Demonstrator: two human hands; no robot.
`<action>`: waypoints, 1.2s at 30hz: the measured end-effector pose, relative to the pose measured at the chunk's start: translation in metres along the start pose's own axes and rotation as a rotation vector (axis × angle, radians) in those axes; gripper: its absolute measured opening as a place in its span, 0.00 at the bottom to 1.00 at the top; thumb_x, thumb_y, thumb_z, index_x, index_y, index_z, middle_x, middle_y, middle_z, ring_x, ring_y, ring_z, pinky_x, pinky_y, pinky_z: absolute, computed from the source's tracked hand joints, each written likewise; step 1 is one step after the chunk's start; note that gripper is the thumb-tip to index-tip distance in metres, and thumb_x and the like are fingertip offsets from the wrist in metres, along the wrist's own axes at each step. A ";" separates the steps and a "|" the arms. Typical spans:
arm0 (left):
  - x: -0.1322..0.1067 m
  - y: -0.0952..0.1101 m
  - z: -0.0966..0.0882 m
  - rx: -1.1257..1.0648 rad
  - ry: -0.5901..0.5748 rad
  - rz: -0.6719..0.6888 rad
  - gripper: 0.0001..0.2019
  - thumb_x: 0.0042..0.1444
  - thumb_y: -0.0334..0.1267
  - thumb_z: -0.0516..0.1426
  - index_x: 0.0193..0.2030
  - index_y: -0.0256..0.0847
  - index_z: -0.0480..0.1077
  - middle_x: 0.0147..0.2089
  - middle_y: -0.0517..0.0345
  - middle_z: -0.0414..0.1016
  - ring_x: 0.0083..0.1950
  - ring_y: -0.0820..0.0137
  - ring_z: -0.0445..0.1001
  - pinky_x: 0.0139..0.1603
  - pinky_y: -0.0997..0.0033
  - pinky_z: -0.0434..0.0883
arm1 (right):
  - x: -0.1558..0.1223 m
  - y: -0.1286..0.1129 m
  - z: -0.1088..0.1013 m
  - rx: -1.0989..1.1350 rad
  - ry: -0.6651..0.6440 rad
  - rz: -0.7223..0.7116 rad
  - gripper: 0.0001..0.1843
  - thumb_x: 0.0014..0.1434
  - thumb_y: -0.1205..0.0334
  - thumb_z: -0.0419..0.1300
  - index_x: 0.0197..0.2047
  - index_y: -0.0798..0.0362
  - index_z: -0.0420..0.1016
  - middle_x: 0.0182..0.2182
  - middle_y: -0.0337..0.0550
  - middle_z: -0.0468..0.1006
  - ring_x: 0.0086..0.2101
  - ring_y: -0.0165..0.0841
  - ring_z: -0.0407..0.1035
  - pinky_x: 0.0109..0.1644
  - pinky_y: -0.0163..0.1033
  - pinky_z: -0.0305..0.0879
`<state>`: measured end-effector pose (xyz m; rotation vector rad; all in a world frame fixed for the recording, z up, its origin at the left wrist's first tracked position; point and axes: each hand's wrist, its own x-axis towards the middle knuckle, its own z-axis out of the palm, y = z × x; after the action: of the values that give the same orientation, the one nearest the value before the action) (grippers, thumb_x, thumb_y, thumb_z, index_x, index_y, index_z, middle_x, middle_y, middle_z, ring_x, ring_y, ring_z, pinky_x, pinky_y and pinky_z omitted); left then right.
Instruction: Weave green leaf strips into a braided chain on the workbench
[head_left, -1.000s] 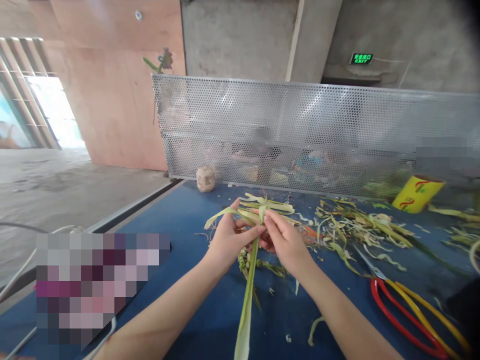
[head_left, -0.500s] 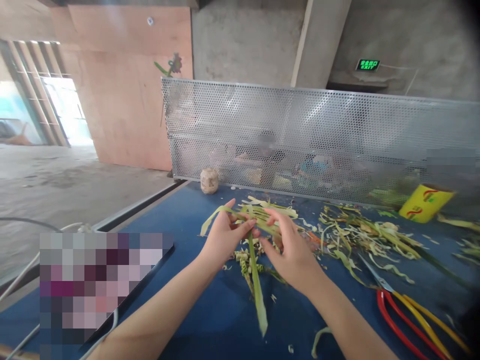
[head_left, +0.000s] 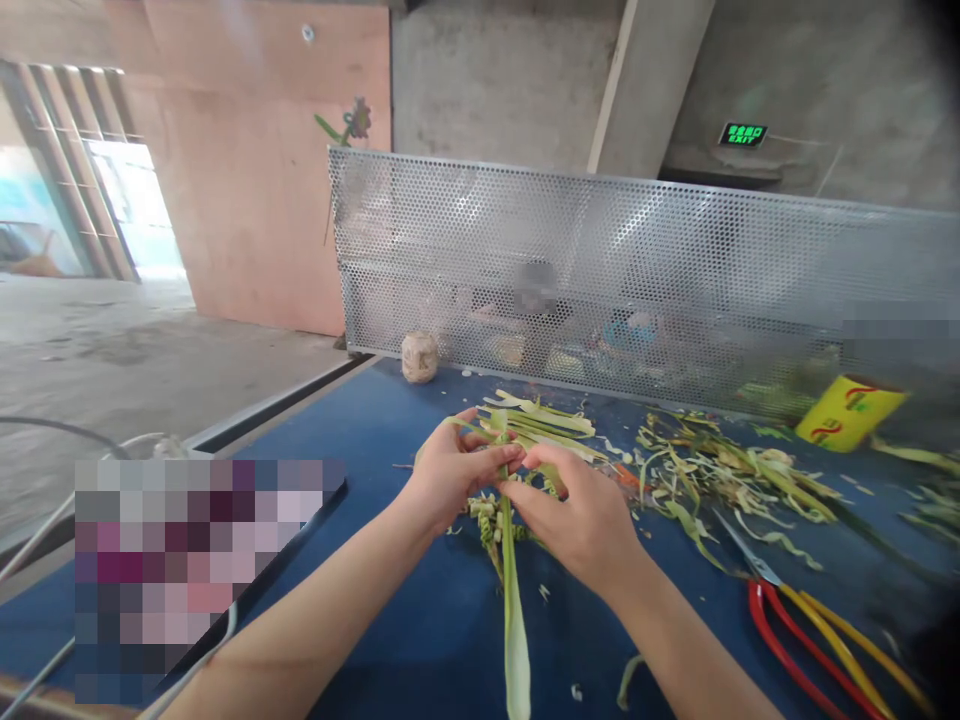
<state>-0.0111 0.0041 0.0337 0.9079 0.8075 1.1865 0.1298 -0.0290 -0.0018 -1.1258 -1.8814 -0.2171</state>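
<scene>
Head view: both hands meet above the blue desk (head_left: pixel 390 420). My left hand (head_left: pixel 450 475) and right hand (head_left: pixel 581 515) each have their grip pinched on a green leaf strip (head_left: pixel 514 600) hanging toward me; scissors (head_left: pixel 810 630) lie well right.

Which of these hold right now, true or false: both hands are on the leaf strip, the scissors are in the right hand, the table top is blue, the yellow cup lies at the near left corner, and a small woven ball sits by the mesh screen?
1. Both the left hand and the right hand grip the leaf strip. True.
2. The scissors are in the right hand. False: they lie on the table to the right, untouched.
3. The table has a blue top. True.
4. The yellow cup lies at the near left corner. False: it is at the far right, by the mesh screen.
5. A woven ball sits by the mesh screen. True.
</scene>
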 end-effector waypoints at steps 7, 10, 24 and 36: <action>0.005 -0.010 -0.003 0.096 -0.021 0.102 0.43 0.45 0.23 0.61 0.63 0.35 0.40 0.28 0.59 0.76 0.31 0.71 0.76 0.35 0.69 0.75 | 0.005 0.005 0.008 0.466 0.087 0.330 0.08 0.54 0.57 0.56 0.32 0.53 0.71 0.29 0.41 0.69 0.23 0.27 0.62 0.24 0.32 0.59; 0.005 -0.011 -0.002 0.151 -0.047 0.183 0.44 0.44 0.23 0.60 0.64 0.36 0.39 0.29 0.60 0.75 0.31 0.70 0.75 0.34 0.69 0.75 | 0.006 0.008 0.013 0.677 0.044 0.591 0.13 0.53 0.51 0.57 0.31 0.54 0.67 0.17 0.32 0.59 0.16 0.24 0.53 0.18 0.30 0.49; 0.006 -0.008 -0.005 0.873 -0.104 0.435 0.09 0.44 0.27 0.56 0.33 0.38 0.74 0.40 0.52 0.76 0.37 0.67 0.74 0.36 0.68 0.70 | 0.011 0.020 0.013 0.718 -0.162 0.829 0.16 0.48 0.49 0.58 0.29 0.55 0.66 0.20 0.34 0.65 0.13 0.21 0.49 0.14 0.31 0.46; 0.011 -0.013 -0.005 0.441 -0.087 0.196 0.41 0.44 0.30 0.59 0.63 0.33 0.43 0.37 0.53 0.76 0.22 0.79 0.64 0.26 0.75 0.65 | 0.014 0.017 0.002 0.586 -0.250 0.675 0.14 0.47 0.52 0.59 0.28 0.55 0.71 0.20 0.37 0.68 0.17 0.25 0.56 0.18 0.32 0.51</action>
<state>-0.0087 0.0141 0.0194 1.4177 0.9437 1.1464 0.1399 -0.0098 0.0031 -1.3194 -1.5001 0.8300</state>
